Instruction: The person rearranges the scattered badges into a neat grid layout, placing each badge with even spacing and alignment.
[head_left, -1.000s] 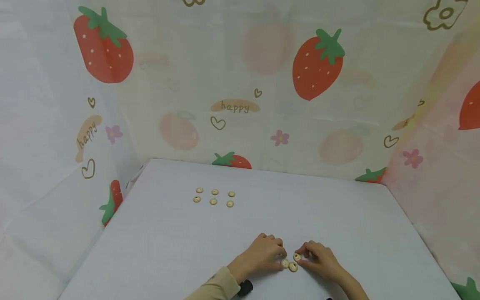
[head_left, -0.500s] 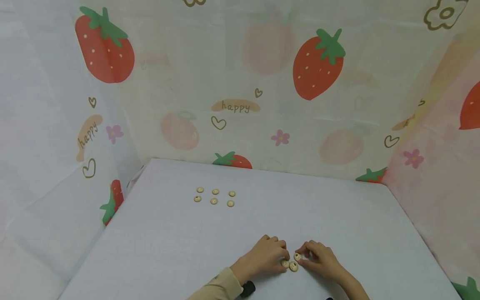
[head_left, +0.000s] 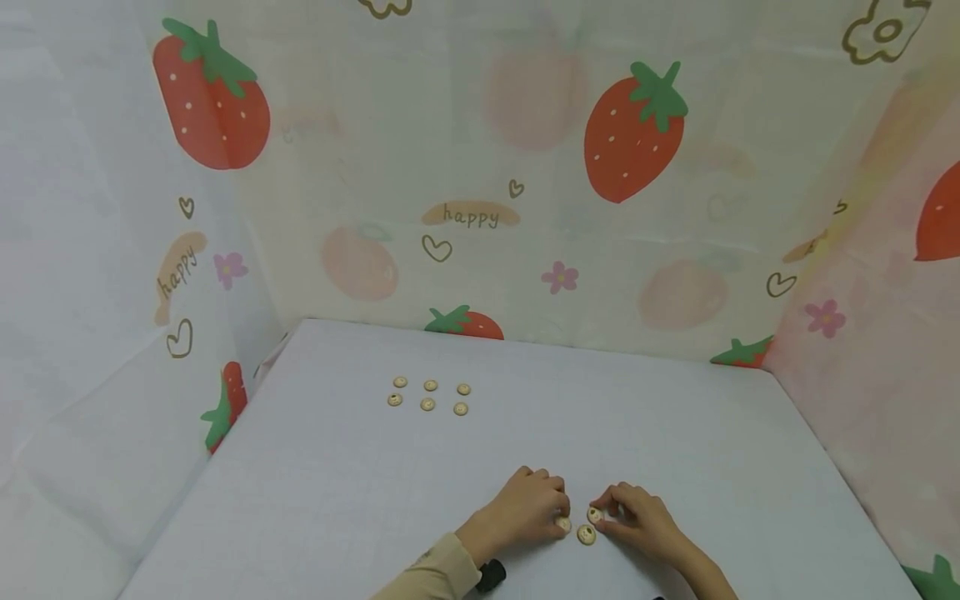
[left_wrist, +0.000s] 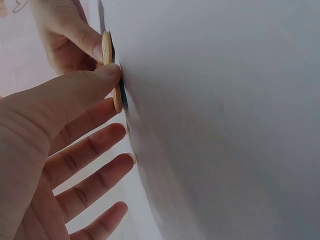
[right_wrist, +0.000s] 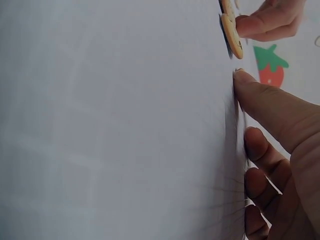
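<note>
Small round wooden discs with dark printed marks lie on the white table. In the head view, my left hand (head_left: 525, 506) pinches one wooden disc (head_left: 563, 524) between thumb and index finger, right at the tabletop. The left wrist view shows this disc (left_wrist: 118, 97) edge-on under the thumb, the other fingers spread below. My right hand (head_left: 641, 521) has thumb and index finger on either side of a second disc (head_left: 595, 515). Between the hands lies a third disc (head_left: 587, 535), apart from the left one. In the right wrist view, the right hand (right_wrist: 280, 145) hides its own disc.
Farther back on the left, several similar discs (head_left: 427, 404) form two rows of three. A black wrist device (head_left: 491, 575) sits by the left sleeve (head_left: 438, 571). Cloth walls with strawberry prints (head_left: 636, 137) enclose the white table (head_left: 337, 500) at the back and sides.
The left hand has drawn its disc slightly left, so a gap now shows between it and the middle disc. The right hand and the rows of discs stay put.
</note>
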